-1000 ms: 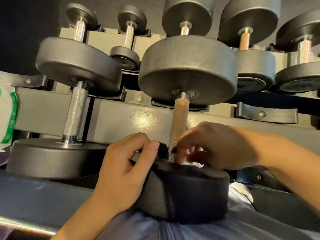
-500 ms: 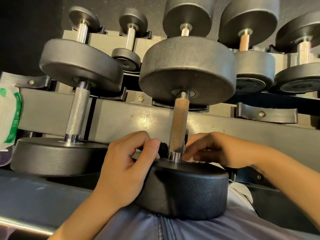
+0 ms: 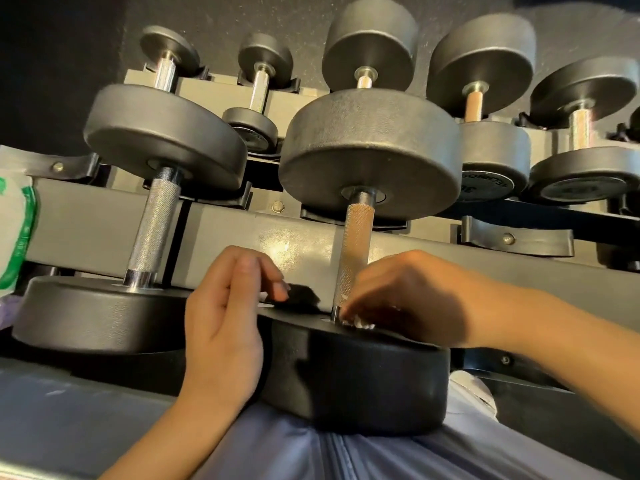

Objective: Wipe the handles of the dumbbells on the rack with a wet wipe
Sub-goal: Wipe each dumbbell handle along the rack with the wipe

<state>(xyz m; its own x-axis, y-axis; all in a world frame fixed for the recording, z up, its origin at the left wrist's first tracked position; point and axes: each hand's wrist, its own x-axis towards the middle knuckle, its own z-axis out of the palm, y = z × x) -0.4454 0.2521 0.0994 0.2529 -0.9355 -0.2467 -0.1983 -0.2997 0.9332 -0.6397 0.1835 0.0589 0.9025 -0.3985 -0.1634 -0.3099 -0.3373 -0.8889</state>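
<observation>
A large black dumbbell lies on the grey rack (image 3: 104, 230) right in front of me, its knurled handle (image 3: 356, 237) running away from me between two heads. My right hand (image 3: 408, 299) holds a bunched white wet wipe (image 3: 360, 322) against the bottom of that handle, where it meets the near head (image 3: 363, 375). My left hand (image 3: 225, 327) rests against the left side of the near head, fingers loosely curled and holding nothing. A second dumbbell with a silver handle (image 3: 152, 226) lies to the left.
Several more dumbbells (image 3: 481, 98) sit on the upper tier behind. A white and green wipe packet (image 3: 15, 233) shows at the left edge. My blue-grey clothing (image 3: 311, 455) fills the bottom of the view, under the near dumbbell head.
My left hand has slid off the top edge of the near head and loosened. My right hand dipped to the handle's base, and the wipe shows under it again.
</observation>
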